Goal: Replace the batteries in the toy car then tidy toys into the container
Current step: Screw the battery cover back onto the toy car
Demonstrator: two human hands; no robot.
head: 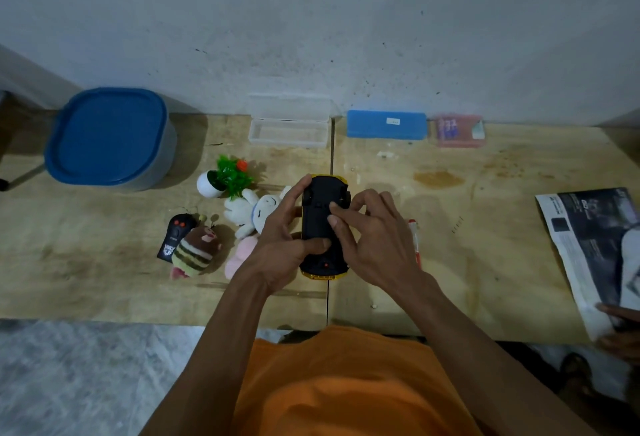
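A yellow toy car (320,193) lies upside down at the middle of the wooden table, its black underside facing up. My left hand (280,241) grips its left side, thumb across the underside. My right hand (369,238) rests on the car's right side, fingertips pressing on the black bottom panel. A red and white screwdriver (415,238) lies just right of my right hand. A pink pack of batteries (457,129) sits at the back right. The container with a blue lid (107,134) stands at the back left.
Left of the car lie a white bunny plush (254,209), a pink plush (240,255), a striped bee plush (197,250), a black remote (175,235) and a small potted plant toy (225,177). A clear open case (289,129) and a blue case (386,124) line the wall. A magazine (595,248) lies at the right.
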